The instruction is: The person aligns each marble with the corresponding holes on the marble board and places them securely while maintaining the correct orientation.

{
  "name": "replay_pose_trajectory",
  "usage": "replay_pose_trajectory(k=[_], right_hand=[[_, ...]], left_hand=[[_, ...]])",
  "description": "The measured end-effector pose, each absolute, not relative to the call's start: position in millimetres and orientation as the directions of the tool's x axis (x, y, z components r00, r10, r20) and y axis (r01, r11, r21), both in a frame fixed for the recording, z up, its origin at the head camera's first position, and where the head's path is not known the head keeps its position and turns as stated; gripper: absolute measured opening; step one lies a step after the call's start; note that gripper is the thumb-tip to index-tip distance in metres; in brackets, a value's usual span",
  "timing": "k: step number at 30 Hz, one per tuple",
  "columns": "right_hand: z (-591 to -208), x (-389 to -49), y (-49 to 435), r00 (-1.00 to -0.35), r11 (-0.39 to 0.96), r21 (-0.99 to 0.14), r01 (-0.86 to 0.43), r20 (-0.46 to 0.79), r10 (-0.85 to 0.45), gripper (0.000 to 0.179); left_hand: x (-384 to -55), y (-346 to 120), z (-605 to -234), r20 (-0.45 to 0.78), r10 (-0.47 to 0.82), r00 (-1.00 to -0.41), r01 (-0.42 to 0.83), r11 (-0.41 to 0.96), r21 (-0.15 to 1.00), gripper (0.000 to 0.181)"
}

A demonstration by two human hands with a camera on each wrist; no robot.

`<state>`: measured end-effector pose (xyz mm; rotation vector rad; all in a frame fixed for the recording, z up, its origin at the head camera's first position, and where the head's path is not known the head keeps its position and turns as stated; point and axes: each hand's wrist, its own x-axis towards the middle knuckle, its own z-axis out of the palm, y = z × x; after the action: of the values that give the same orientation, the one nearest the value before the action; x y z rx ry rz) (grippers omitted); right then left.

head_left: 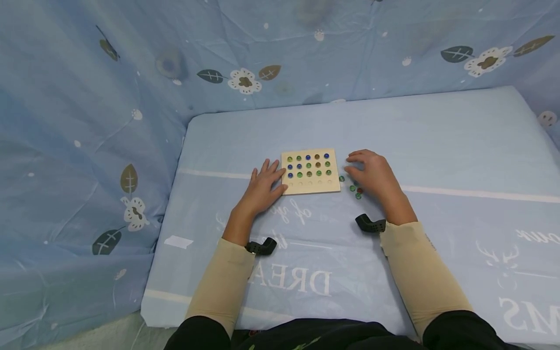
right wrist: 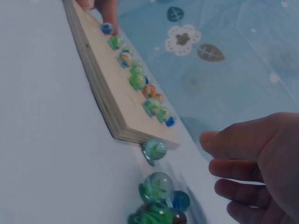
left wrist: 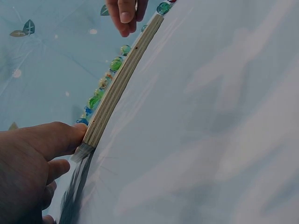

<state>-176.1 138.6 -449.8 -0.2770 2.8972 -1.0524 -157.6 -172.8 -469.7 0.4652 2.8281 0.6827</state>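
Your left hand (head_left: 260,188) lies with its fingers spread at the left end of the wooden board (head_left: 309,189) on the tabletop (head_left: 245,136), thumb touching the near-left corner, while set marbles (head_left: 308,165) fill the three far rows of hollows. Your right hand (head_left: 375,174) is beyond the board's right end, fingers loosely bent and holding nothing, near several loose marbles (head_left: 352,188), one just beside the board's edge

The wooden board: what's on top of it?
Fifteen marbles in three rows of five; the near row of hollows is empty. The left fingers cover part of its left edge; beneath the marbles can't be seen.
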Motion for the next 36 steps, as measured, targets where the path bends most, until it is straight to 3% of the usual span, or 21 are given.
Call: replay_pose_trajectory(k=[18,36], right_hand=[[-446.0,-178.9,143.5,-0.952,0.737,-0.663,-0.132,-0.123,-0.281,0.032],[-452.7,-177.5,142.9,-0.934,0.743,-0.649,-0.164,-0.141,-0.328,0.029]], left_hand=[[-161.5,-174.0,-464.3,-0.126,0.351,-0.928,0.258,0.847,0.464,0.057],[-158.5,-172.5,-471.0,-0.119,0.347,-0.930,0.256,0.845,0.469,0.056]])
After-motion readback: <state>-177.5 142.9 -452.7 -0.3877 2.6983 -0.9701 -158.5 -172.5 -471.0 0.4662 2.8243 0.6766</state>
